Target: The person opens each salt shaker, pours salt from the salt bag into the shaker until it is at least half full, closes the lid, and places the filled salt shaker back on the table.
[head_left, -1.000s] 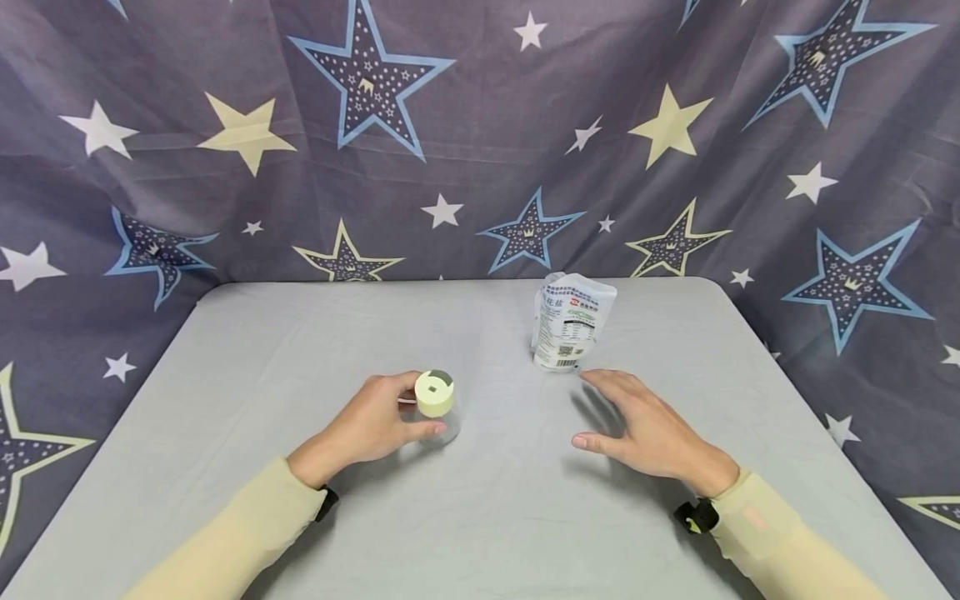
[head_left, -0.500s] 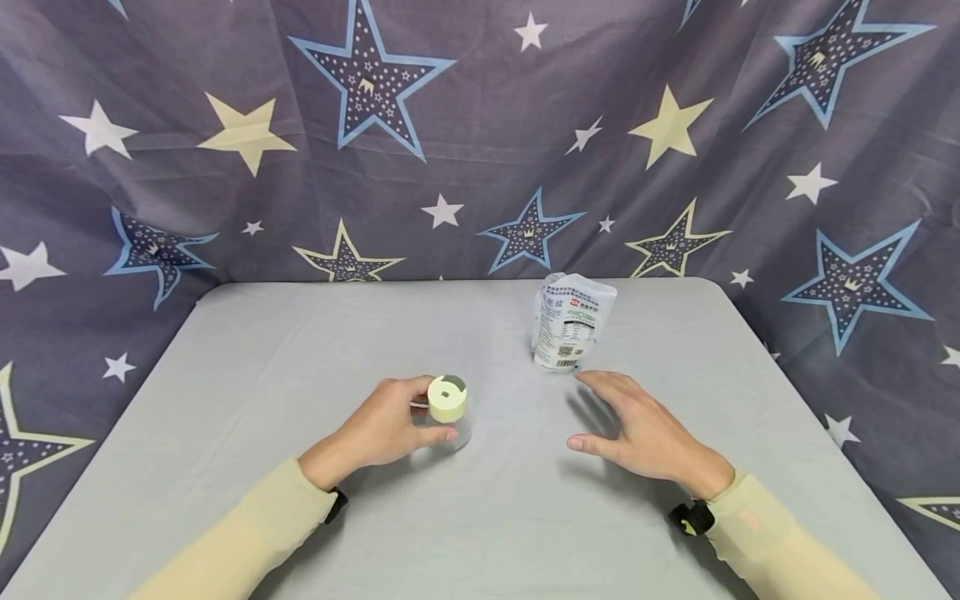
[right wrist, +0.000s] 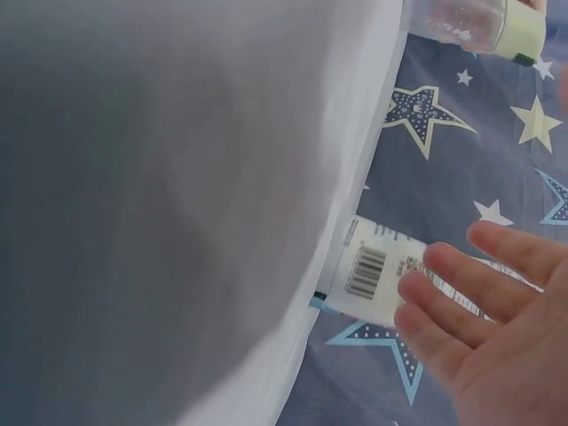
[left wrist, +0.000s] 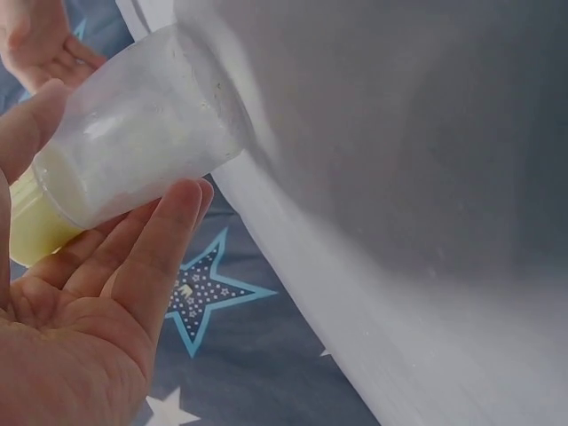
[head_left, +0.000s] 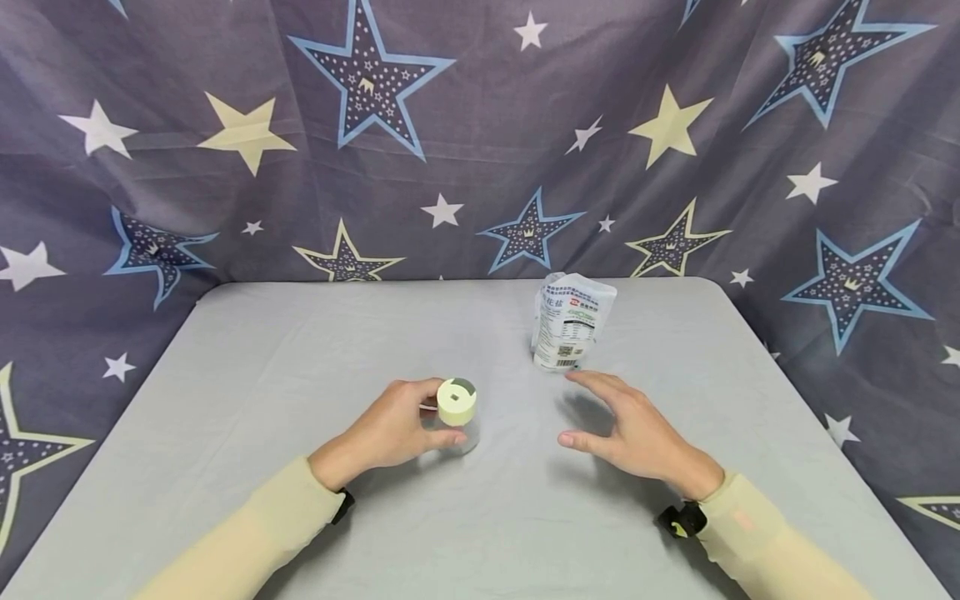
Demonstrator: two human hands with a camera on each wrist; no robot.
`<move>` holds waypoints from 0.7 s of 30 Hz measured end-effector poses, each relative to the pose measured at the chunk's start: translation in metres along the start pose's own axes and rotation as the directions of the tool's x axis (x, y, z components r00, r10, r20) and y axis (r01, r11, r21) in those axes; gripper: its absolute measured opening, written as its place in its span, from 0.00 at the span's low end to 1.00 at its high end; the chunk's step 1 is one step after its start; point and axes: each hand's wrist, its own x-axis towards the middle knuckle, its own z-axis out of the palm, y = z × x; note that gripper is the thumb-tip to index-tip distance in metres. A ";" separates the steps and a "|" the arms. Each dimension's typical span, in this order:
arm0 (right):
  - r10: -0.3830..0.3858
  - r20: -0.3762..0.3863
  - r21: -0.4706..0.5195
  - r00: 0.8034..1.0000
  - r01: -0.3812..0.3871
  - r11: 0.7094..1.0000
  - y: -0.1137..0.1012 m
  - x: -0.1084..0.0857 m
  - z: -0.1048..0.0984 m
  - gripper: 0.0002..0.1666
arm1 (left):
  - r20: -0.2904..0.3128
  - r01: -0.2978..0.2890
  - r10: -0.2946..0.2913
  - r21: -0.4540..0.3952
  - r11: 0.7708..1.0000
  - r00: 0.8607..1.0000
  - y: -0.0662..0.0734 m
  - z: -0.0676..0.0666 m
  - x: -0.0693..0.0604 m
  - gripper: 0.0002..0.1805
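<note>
My left hand [head_left: 390,427] grips a clear jar [left wrist: 146,124] with a pale yellow-green lid [head_left: 457,402], fingers behind it and thumb in front. The jar stands upright, its base at the table surface in the left wrist view. To the right, my right hand [head_left: 637,429] is held over the table with thumb and fingers spread, touching nothing. A white printed salt pouch [head_left: 570,325] stands just beyond its fingertips; in the right wrist view the fingers partly cover the pouch [right wrist: 373,266] and its barcode faces me.
A pale grey cloth covers the table [head_left: 487,533]. Behind its far edge hangs a dark curtain [head_left: 480,108] with star patterns, which also runs down both sides. Each wrist carries a dark strap, the right one with a small device [head_left: 682,520].
The left hand has brought the jar to the right and slightly nearer to me. My right hand has drifted a little left, still spread. The salt pouch has stayed in place.
</note>
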 end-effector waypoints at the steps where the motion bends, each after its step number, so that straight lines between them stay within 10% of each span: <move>1: -0.001 -0.006 0.008 1.000 0.001 1.000 -0.001 0.001 0.000 0.50 | 0.001 0.001 -0.001 0.000 1.000 1.000 0.000 0.000 0.000 0.26; 21: -0.003 -0.086 0.150 0.996 0.016 0.988 -0.015 0.009 0.011 0.44 | 0.028 -0.001 0.001 -0.005 1.000 1.000 0.004 0.007 0.005 0.25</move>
